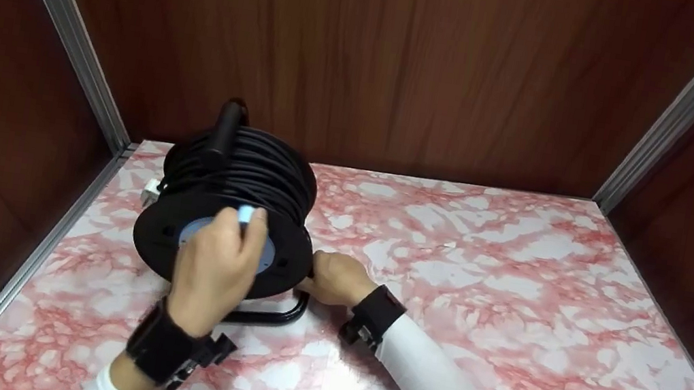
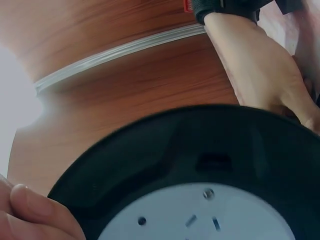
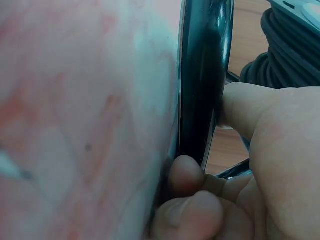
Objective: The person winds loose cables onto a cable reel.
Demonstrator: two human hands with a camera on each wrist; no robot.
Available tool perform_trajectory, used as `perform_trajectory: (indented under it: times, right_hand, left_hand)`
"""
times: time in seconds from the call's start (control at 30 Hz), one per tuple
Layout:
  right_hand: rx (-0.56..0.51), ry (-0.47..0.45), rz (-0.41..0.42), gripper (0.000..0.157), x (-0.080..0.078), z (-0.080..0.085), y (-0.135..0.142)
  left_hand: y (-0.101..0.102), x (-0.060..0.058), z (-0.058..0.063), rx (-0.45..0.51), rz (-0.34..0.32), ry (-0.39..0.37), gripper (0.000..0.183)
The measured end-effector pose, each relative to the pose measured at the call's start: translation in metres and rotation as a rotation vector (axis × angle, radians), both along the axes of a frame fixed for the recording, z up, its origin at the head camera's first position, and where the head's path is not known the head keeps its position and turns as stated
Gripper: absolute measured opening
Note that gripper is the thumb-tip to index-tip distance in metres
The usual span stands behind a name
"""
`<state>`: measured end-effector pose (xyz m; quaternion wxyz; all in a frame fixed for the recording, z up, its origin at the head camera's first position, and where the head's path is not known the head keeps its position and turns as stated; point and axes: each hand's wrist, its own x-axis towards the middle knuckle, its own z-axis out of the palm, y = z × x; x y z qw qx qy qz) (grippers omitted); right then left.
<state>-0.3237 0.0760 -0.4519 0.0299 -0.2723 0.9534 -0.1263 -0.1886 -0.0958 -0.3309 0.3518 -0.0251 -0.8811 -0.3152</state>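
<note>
A black cable reel (image 1: 158, 239), wound with thick black cable (image 1: 271, 173), stands at the left of the table with its round side facing me. My left hand (image 1: 214, 264) curls round a light blue knob (image 1: 246, 212) on that side; the knob's top shows above the fist. In the left wrist view, the reel's black disc has a pale centre plate (image 2: 200, 212) with a screw and slots. Low at the reel's right, my right hand (image 1: 338, 278) grips the black tubular stand (image 1: 263, 317). Thumb and fingers lie on either side of the tube (image 3: 205, 75) in the right wrist view.
The reel's black carrying handle (image 1: 224, 135) rises at the top. A white plug-like piece (image 1: 150, 192) sticks out at its left. Dark wood panels (image 1: 408, 60) with metal edge strips enclose the red-and-white marbled table (image 1: 479, 277) at the back and sides.
</note>
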Motion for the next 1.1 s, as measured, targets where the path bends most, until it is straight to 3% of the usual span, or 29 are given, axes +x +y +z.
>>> perform_trajectory:
  times: [0.53,0.77,1.1]
  right_hand:
    - [-0.007,0.022,0.033,0.042,-0.001,-0.001,-0.002]
    - [0.044,0.04,0.034,0.03,-0.001,0.001,-0.001]
    - [0.027,0.025,0.015,0.025,0.0,0.002,0.001]
  left_hand:
    - [0.035,-0.004,-0.035,-0.17,-0.08,-0.063,0.043]
    - [0.04,-0.006,-0.054,-0.235,-0.076,-0.062,0.042]
    - [0.039,-0.007,-0.075,-0.288,-0.068,-0.052,0.042]
